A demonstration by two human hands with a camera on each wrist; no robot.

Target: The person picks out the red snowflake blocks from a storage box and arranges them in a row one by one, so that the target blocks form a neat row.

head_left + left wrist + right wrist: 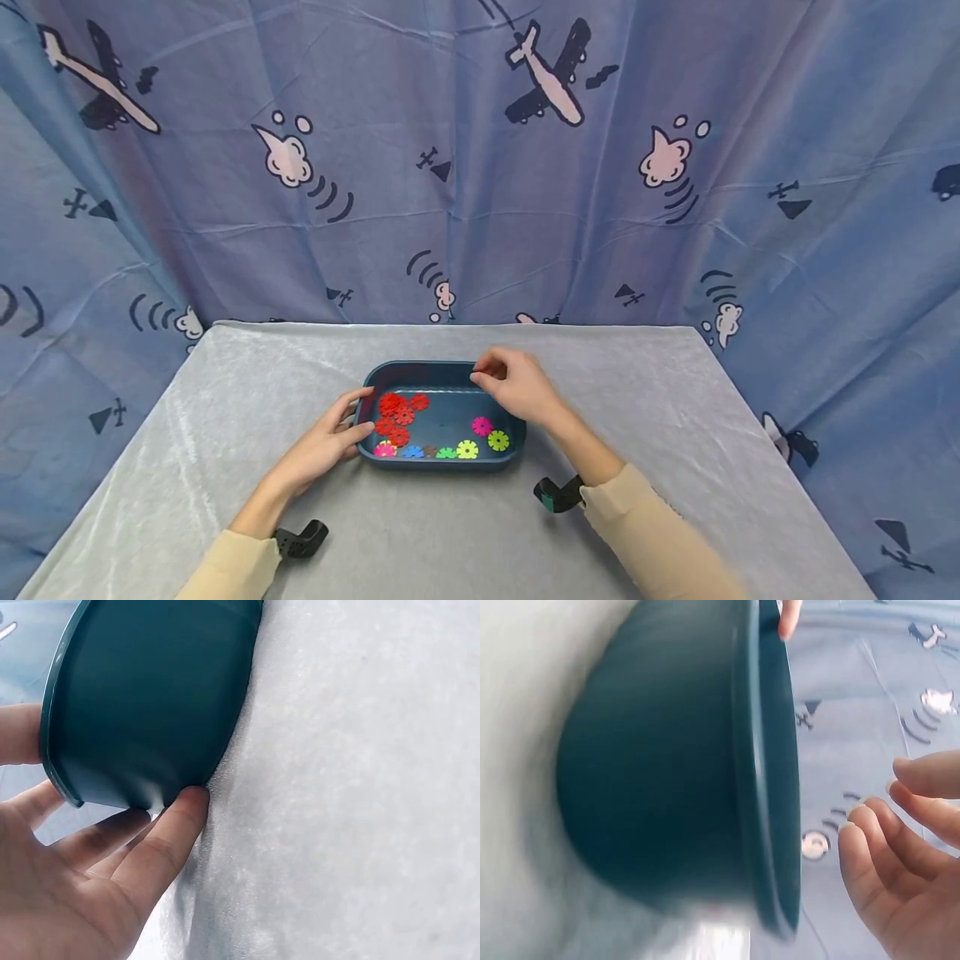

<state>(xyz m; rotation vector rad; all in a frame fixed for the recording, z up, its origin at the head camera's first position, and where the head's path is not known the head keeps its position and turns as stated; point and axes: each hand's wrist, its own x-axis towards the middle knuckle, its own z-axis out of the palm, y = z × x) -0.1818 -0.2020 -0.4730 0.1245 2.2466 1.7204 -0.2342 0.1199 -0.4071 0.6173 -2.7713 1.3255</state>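
A dark teal plastic tray (450, 465) sits on the table with flower-shaped plastic discs inside. My left hand (327, 437) grips the tray's left end. In the left wrist view, fingers (161, 844) of that hand lie against the outer wall, low by the cloth. Above the tray's back right part hovers my right hand (517, 387), its fingers bent and thumb close to the index finger. Nothing shows between those fingertips in the right wrist view. Several red discs (403, 415) cluster at the tray's left, and a pink disc (482, 426) lies toward the right.
Yellow-green discs (498, 441), a blue disc (412, 451) and a green disc (447, 453) lie along the tray's front. Pale cloth covers the table (450, 542). Behind it hangs a blue curtain (480, 208) printed with planes and clouds.
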